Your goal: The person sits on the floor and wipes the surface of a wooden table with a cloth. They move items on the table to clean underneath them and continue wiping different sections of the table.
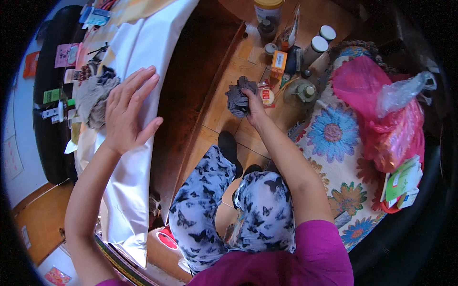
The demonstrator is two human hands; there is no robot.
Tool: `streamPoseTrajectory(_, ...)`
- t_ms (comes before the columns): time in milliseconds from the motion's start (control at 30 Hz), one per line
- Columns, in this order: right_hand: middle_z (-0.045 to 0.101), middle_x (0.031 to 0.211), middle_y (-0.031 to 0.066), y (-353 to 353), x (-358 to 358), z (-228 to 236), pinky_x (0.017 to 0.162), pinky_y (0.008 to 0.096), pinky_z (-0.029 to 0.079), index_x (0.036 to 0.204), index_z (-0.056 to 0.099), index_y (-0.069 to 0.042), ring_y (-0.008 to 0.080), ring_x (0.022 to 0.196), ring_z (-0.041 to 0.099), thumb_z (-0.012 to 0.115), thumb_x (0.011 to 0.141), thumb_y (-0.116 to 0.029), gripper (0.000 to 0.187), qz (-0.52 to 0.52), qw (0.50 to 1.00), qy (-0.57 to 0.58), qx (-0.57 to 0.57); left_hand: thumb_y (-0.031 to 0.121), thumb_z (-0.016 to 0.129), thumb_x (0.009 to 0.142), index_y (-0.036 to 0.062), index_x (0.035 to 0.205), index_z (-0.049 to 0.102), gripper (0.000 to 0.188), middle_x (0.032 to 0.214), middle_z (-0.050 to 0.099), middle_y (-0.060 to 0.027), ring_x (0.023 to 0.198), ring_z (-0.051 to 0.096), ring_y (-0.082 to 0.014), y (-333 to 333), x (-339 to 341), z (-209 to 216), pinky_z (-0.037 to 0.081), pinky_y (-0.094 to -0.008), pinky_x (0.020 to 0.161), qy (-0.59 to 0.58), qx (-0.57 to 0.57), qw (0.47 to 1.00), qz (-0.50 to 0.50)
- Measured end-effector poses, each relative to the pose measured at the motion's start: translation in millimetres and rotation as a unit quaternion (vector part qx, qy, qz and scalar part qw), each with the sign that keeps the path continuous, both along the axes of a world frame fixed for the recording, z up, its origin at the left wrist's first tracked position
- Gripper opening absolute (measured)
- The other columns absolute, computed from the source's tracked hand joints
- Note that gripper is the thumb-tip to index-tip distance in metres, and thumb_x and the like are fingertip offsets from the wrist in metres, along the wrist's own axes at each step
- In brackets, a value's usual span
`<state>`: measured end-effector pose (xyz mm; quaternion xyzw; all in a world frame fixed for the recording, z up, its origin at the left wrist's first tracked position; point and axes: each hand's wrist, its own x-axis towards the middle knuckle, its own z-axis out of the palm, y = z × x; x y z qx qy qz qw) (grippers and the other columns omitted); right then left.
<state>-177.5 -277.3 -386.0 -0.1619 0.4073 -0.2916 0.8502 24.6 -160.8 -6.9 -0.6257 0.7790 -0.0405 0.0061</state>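
My right hand (255,108) is closed around a crumpled dark grey cloth (235,98), which hangs out beyond my fingers over the tiled floor. My left hand (128,110) is raised with its fingers stretched and the thumb apart, holding nothing. Just beyond it, a lighter grey bunched cloth (91,101) lies on the table's white cover (164,33). I cannot tell whether the hand touches that cloth, since the hand overlaps part of it.
Dark wood (191,81) runs beside the table cover. An orange box (278,64), a large glass bottle (298,93), a white-lidded jar (316,47) and other containers stand ahead on the right. Pink plastic bags (362,86) rest on the flowered seat cover (312,164).
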Motion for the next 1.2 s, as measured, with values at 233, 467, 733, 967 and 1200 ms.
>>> streamPoseTrajectory(233,0.069,0.116,0.008,-36.9,74.2,-86.4,0.089,0.0392,0.057,0.126,0.059,-0.009,0.0226,0.101,0.069,0.06,0.102,-0.022,0.028,-0.068,0.987,0.094,-0.112,0.041,0.049,0.1,0.0012,0.134,0.058,0.054,0.143,0.055,-0.0266,0.135,0.051,-0.0439,2.2,18.1,-3.0,0.036,-0.0524,0.114,0.04,0.022,0.999,-0.021)
streamPoseTrajectory(467,0.065,0.122,0.0161,-133.5,130.2,-86.1,0.096,0.0421,0.049,0.123,0.059,-0.001,0.0304,0.109,0.064,0.057,0.105,-0.03,0.033,-0.051,0.929,0.188,-0.313,0.034,0.057,0.092,0.006,0.129,0.062,0.047,0.136,0.061,-0.0258,0.128,0.055,-0.0454,6.0,18.0,-10.7,0.041,-0.0515,0.11,0.037,0.024,0.999,-0.002)
streamPoseTrajectory(733,0.064,0.115,0.0209,5.8,153.6,-98.5,0.104,0.0462,0.044,0.124,0.061,-0.004,0.0408,0.115,0.057,0.062,0.098,-0.014,0.029,-0.116,0.851,0.292,-0.421,0.036,0.058,0.091,0.0095,0.129,0.062,0.047,0.136,0.06,-0.0247,0.128,0.055,-0.0444,7.4,16.9,-8.2,0.042,-0.0518,0.109,0.015,0.027,0.999,0.01)
streamPoseTrajectory(967,0.067,0.114,0.0221,-129.4,156.3,-114.8,0.098,0.0469,0.047,0.121,0.062,-0.002,0.0427,0.111,0.06,0.064,0.093,-0.014,0.031,-0.064,0.879,0.351,-0.315,0.037,0.057,0.092,0.0108,0.127,0.063,0.044,0.136,0.06,-0.0244,0.127,0.055,-0.0445,10.1,13.2,-13.3,0.043,-0.0515,0.108,0.027,0.017,0.999,0.012)
streamPoseTrajectory(1200,0.068,0.118,0.0202,-50.1,153.8,-118.7,0.098,0.0424,0.049,0.131,0.061,-0.006,0.0358,0.111,0.064,0.06,0.093,-0.004,0.038,-0.129,0.782,0.332,-0.512,0.038,0.057,0.093,0.0104,0.127,0.063,0.044,0.136,0.061,-0.0239,0.127,0.054,-0.0441,20.4,2.9,-16.4,0.042,-0.0512,0.108,0.015,0.021,0.999,0.028)
